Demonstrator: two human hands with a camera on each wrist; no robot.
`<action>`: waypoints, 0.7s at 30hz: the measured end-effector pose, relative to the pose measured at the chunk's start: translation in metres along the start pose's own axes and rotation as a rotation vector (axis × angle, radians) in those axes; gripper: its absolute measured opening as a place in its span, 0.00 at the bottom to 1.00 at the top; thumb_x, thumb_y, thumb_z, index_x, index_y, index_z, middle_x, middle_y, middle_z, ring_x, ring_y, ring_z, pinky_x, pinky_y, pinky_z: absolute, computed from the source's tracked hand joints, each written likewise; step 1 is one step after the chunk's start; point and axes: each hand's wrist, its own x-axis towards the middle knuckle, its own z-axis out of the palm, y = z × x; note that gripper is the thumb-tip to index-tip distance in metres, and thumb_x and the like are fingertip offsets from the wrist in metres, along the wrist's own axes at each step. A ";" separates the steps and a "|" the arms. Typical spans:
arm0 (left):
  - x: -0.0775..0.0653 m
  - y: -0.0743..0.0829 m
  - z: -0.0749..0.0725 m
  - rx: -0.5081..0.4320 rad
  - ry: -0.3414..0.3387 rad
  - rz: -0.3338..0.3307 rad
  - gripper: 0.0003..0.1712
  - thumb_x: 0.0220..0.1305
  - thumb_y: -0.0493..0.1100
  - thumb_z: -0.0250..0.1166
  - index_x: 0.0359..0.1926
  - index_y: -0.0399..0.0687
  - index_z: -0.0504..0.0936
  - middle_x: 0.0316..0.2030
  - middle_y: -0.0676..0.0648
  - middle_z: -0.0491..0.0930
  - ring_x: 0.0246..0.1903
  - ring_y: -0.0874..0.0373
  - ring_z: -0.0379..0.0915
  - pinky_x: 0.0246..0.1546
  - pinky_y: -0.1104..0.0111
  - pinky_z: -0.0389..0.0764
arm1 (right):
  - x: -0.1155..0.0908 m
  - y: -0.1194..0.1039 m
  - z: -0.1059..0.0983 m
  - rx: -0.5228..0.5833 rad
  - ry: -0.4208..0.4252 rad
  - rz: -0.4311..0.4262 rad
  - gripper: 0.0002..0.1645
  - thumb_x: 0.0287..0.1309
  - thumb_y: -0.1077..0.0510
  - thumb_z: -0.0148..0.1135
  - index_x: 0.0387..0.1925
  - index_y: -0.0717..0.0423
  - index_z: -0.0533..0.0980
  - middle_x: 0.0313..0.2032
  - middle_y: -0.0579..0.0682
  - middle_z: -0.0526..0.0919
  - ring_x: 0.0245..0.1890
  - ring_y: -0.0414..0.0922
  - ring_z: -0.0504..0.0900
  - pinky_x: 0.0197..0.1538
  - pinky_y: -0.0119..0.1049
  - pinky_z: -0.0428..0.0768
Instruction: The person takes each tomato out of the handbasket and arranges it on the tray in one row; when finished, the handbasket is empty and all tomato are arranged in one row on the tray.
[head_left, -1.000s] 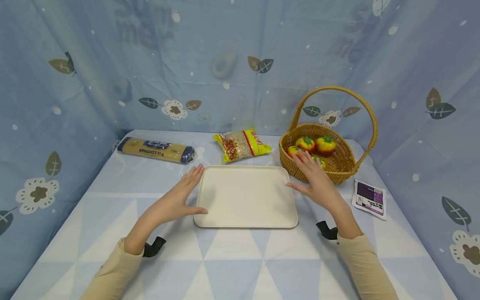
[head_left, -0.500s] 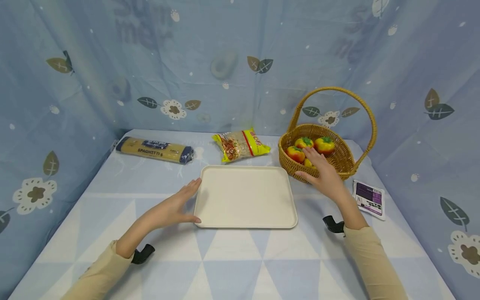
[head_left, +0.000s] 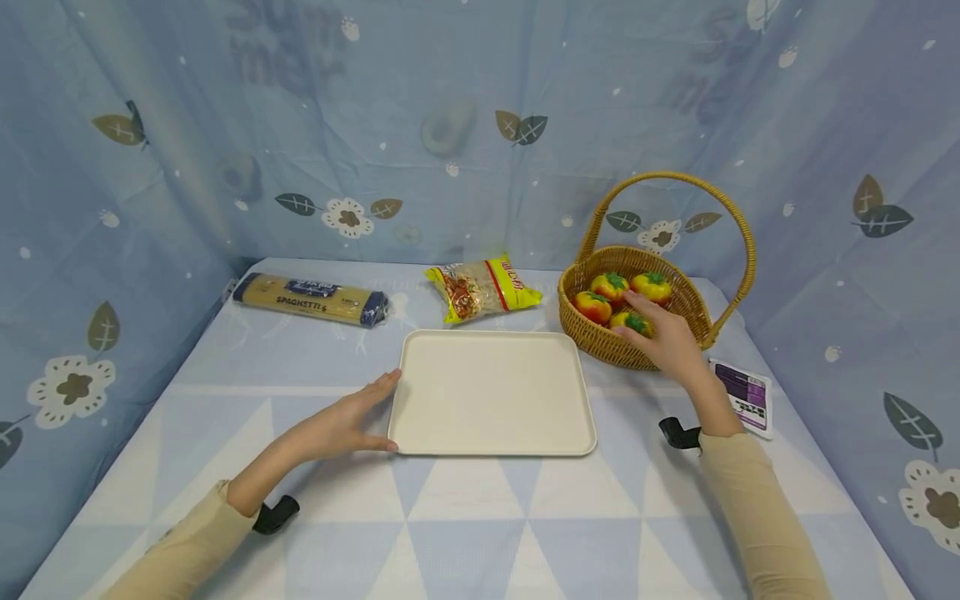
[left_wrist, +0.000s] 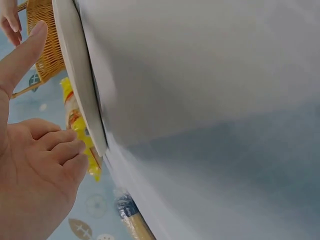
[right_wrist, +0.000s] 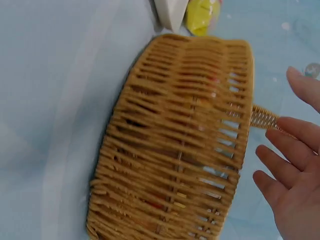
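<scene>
A cream rectangular tray (head_left: 491,392) lies flat on the table. My left hand (head_left: 341,429) is at its left edge, thumb and fingers spread apart, fingertips right at the rim. In the left wrist view the left palm (left_wrist: 37,175) faces the tray's side and holds nothing. My right hand (head_left: 670,337) reaches over the near rim of a wicker basket (head_left: 611,346), fingers extended above several red-and-yellow tomato-like fruits (head_left: 592,308) with green tops. In the right wrist view the right hand (right_wrist: 295,165) shows beside the basket's rim with nothing in its fingers.
A spaghetti pack (head_left: 309,300) lies at the back left. A yellow-ended noodle bag (head_left: 482,289) sits behind the tray. Right of the basket lies a purple-and-white packet (head_left: 746,396), partly behind the right wrist. The basket's tall handle (head_left: 675,177) arches upward. Curtains surround the table.
My left hand has drawn back leftward from over the tray to its left edge. The right hand has shifted right, from the tray's corner to over the basket.
</scene>
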 end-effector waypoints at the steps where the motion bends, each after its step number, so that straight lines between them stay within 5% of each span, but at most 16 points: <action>1: 0.000 0.000 0.000 -0.003 -0.001 0.001 0.64 0.49 0.57 0.74 0.75 0.40 0.44 0.74 0.35 0.43 0.71 0.37 0.41 0.68 0.46 0.51 | 0.001 0.002 -0.002 -0.004 -0.009 0.013 0.37 0.63 0.50 0.63 0.69 0.56 0.64 0.66 0.61 0.67 0.60 0.65 0.69 0.59 0.62 0.69; 3: 0.001 -0.002 0.001 -0.004 0.000 0.006 0.64 0.50 0.57 0.74 0.75 0.40 0.44 0.73 0.35 0.43 0.71 0.37 0.41 0.68 0.45 0.51 | 0.003 0.007 -0.005 -0.009 -0.028 0.036 0.35 0.63 0.51 0.63 0.68 0.57 0.66 0.64 0.62 0.70 0.51 0.65 0.76 0.53 0.61 0.74; 6: 0.002 -0.004 0.002 -0.008 0.005 0.011 0.64 0.49 0.58 0.74 0.75 0.40 0.45 0.73 0.35 0.44 0.71 0.38 0.42 0.68 0.46 0.52 | 0.006 0.013 -0.010 -0.026 -0.080 0.081 0.33 0.64 0.51 0.62 0.67 0.57 0.67 0.36 0.61 0.84 0.22 0.58 0.77 0.33 0.50 0.79; 8: 0.003 -0.006 0.002 -0.008 0.004 0.017 0.64 0.49 0.58 0.74 0.75 0.39 0.45 0.73 0.34 0.44 0.71 0.38 0.42 0.68 0.46 0.53 | 0.008 0.016 -0.012 -0.028 -0.127 0.115 0.34 0.64 0.50 0.62 0.67 0.57 0.68 0.17 0.54 0.75 0.10 0.50 0.63 0.23 0.42 0.71; 10: 0.003 -0.008 0.003 -0.008 0.001 0.018 0.65 0.49 0.59 0.74 0.75 0.39 0.45 0.73 0.34 0.44 0.71 0.39 0.42 0.68 0.47 0.53 | 0.010 0.020 -0.014 -0.031 -0.178 0.146 0.35 0.64 0.48 0.62 0.67 0.57 0.67 0.10 0.48 0.64 0.10 0.44 0.56 0.21 0.38 0.65; 21: 0.006 -0.009 0.006 -0.029 -0.016 0.006 0.64 0.50 0.59 0.73 0.74 0.35 0.45 0.73 0.33 0.45 0.71 0.38 0.43 0.68 0.46 0.53 | 0.021 0.034 -0.019 -0.033 -0.317 0.211 0.37 0.62 0.45 0.63 0.67 0.57 0.67 0.18 0.53 0.71 0.11 0.43 0.58 0.29 0.40 0.68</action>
